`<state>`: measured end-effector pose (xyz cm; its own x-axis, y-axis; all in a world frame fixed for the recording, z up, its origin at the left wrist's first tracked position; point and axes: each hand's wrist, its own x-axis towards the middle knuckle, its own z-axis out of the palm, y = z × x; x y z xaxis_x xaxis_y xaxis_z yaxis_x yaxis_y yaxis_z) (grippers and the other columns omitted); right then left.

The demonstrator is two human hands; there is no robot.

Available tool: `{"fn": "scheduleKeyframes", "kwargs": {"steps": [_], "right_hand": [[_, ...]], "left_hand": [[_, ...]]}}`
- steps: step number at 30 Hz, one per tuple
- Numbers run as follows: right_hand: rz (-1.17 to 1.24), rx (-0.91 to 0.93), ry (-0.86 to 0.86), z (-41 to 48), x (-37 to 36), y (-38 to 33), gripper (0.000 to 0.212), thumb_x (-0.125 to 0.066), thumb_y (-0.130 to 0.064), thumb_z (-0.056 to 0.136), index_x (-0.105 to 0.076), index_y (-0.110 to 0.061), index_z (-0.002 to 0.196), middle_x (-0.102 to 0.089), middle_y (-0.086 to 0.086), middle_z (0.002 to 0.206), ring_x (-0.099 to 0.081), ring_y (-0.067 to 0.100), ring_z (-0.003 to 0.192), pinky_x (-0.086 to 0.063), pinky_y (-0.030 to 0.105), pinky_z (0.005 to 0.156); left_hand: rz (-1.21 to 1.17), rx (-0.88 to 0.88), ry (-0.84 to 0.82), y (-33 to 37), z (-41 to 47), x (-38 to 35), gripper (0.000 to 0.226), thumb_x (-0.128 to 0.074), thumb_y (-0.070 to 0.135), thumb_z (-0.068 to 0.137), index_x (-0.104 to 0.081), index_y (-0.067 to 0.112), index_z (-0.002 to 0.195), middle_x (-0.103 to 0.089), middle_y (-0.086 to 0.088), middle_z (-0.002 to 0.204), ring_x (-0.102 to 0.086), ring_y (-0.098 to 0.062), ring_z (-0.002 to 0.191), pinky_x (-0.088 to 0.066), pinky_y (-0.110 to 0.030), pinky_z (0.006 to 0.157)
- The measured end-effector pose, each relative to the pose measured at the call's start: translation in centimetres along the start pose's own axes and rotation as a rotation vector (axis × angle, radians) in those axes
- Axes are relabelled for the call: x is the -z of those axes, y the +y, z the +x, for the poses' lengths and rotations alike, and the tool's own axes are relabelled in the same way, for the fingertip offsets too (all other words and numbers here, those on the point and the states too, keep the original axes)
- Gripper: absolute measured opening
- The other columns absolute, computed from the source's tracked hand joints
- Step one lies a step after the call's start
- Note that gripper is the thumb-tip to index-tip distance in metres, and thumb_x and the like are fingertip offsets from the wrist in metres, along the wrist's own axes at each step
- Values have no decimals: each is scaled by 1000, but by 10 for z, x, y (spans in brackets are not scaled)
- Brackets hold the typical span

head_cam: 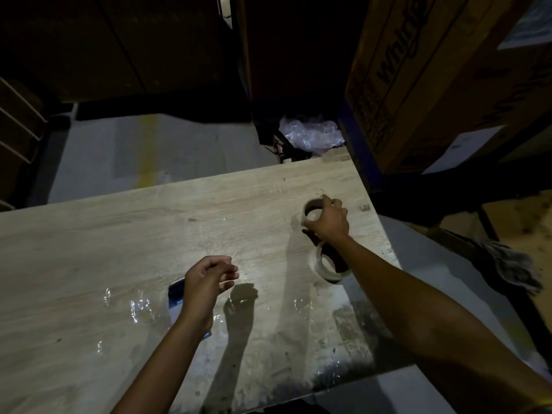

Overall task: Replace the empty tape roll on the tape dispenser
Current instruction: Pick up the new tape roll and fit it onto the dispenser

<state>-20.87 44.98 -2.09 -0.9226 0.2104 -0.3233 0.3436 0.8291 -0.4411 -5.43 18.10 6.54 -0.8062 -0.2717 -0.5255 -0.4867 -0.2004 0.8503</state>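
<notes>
My right hand (328, 221) is closed over a ring-shaped tape roll (310, 211) with a brown cardboard inside, at the far right of the wooden table (119, 234). Just nearer to me, partly under my right forearm, a second, whitish tape roll (324, 267) stands on edge against a dark red part (337, 259) that I cannot identify. My left hand (209, 282) hovers over the table's middle with loosely curled fingers and nothing in them. Beneath it lies a flat blue and white object (174, 295), mostly hidden by the wrist.
Shiny strips of clear tape or film (140, 309) stick to the tabletop near me. A large cardboard box (418, 70) stands at the back right, crumpled plastic (310, 132) behind the table. A striped cloth (513, 267) lies to the right. The floor beyond is grey.
</notes>
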Motion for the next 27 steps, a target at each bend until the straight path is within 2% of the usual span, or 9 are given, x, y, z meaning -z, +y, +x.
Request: {"fn": "scheduleKeyframes", "kwargs": {"steps": [5, 9, 12, 16, 20, 23, 25, 27], "right_hand": [[179, -30, 63, -17, 15, 26, 92, -68, -60, 79, -29, -16, 151, -34, 16, 151, -36, 41, 136, -43, 51, 103], [218, -60, 77, -42, 18, 52, 89, -65, -62, 79, -34, -17, 149, -40, 18, 146, -45, 40, 130, -48, 50, 99], [276, -93, 64, -60, 16, 66, 96, -62, -69, 71, -35, -19, 148, -40, 16, 146, -48, 39, 130, -50, 52, 98], [289, -112, 45, -76, 12, 78, 88, -69, -59, 77, -36, -18, 148, -40, 15, 146, -46, 37, 131, -48, 51, 100], [283, -128, 49, -89, 8, 80, 85, -72, -54, 79, -37, -17, 148, -43, 15, 145, -46, 36, 131, -47, 46, 102], [262, -129, 43, -97, 2, 78, 85, -72, -53, 80, -37, -18, 148, -45, 13, 144, -46, 35, 130, -46, 43, 102], [270, -144, 45, -102, -2, 76, 84, -72, -52, 80, -38, -18, 148, -47, 13, 142, -47, 34, 129, -46, 42, 101], [278, -161, 40, -105, -5, 75, 83, -71, -53, 80, -37, -17, 148, -49, 15, 140, -48, 35, 128, -45, 42, 101]], "left_hand": [[26, 36, -56, -6, 8, -32, 11, -57, -1, 91, -67, 1, 95, -68, -20, 82, -66, -30, 76, -52, -35, 70], [88, 62, -124, -16, 15, -63, 9, -59, -3, 89, -67, 0, 93, -67, -18, 79, -65, -27, 71, -53, -35, 68], [127, 89, -159, -27, 22, -86, 9, -60, -3, 88, -67, 2, 88, -68, -16, 76, -65, -26, 69, -52, -27, 60], [191, 116, -172, -36, 29, -114, 9, -61, 1, 89, -67, -1, 94, -69, -13, 77, -66, -20, 66, -43, -14, 43], [238, 113, -194, -45, 39, -134, 14, -62, 5, 90, -67, -1, 102, -68, -15, 82, -63, -14, 59, -39, -12, 39], [262, 126, -253, -51, 47, -148, 19, -62, 9, 91, -66, 5, 110, -72, -17, 96, -70, -22, 77, -46, -14, 48], [269, 136, -303, -57, 52, -157, 22, -60, 9, 93, -65, 7, 114, -72, -19, 107, -71, -28, 95, -56, -25, 66], [293, 154, -341, -59, 54, -165, 27, -57, 8, 94, -64, 7, 119, -69, -20, 113, -69, -31, 103, -59, -40, 84]]}}
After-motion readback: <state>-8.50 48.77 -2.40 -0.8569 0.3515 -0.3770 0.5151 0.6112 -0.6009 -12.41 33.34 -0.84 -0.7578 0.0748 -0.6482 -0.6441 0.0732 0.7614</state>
